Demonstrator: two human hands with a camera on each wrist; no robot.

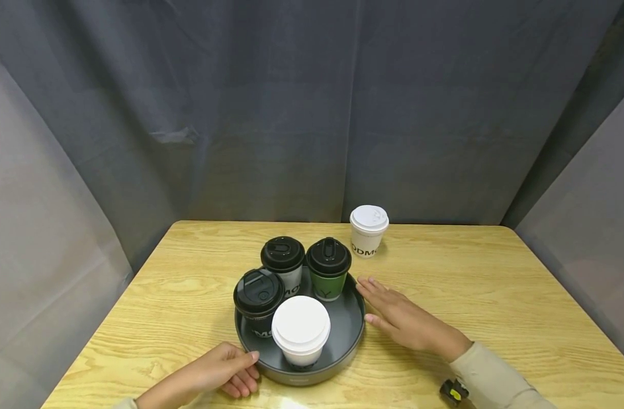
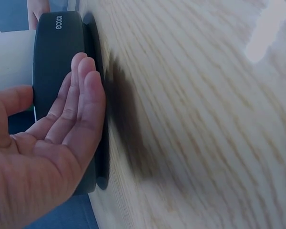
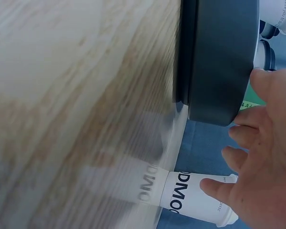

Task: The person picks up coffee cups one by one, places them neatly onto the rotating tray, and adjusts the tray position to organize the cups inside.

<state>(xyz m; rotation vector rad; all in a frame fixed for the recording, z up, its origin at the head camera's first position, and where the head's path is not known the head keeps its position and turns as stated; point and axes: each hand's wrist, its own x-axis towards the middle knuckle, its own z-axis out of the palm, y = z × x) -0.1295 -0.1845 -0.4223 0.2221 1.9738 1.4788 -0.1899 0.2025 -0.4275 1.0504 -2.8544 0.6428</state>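
A round dark grey turntable tray (image 1: 342, 335) with a raised wall stands on the table. In it are a black cup (image 1: 260, 301), a white cup with a black lid (image 1: 283, 261), a green cup (image 1: 328, 278) and a white-lidded white cup (image 1: 300, 335). My left hand (image 1: 220, 372) is at the near left, its thumb (image 2: 19, 99) at the rim and its relaxed fingers (image 2: 71, 107) alongside the outer wall. On the right side, my right hand (image 1: 399, 318) has fairly straight fingers, with fingertips and thumb (image 3: 264, 83) at the rim.
Another white cup (image 1: 368, 233) with a white lid stands on the wooden table (image 1: 470, 284) behind the tray, to the right. Grey curtains (image 1: 271, 113) hang beyond the table's back edge and at both sides. A small black device (image 1: 452, 392) is by the right sleeve.
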